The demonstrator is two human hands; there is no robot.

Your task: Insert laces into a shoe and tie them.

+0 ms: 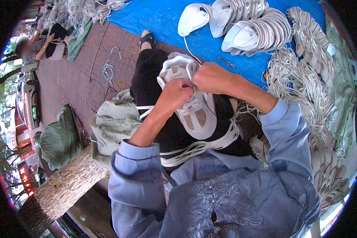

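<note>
Both hands meet at the tongue of a white shoe (194, 107) resting on the lap.

The left hand (177, 93) and right hand (211, 77) are together, fingers pinched on a lace (193, 85) near the top eyelets; the shoe lies toe toward the body on black trousers; a bundle of white laces (198, 146) drapes across the lap beneath it; more laces (301, 83) heap at right; stacked shoe uppers (250, 27) lie on a blue tarp (158, 18) ahead; a green sack (61, 139) sits on brick paving at left, beside a tree trunk (63, 186).
</note>
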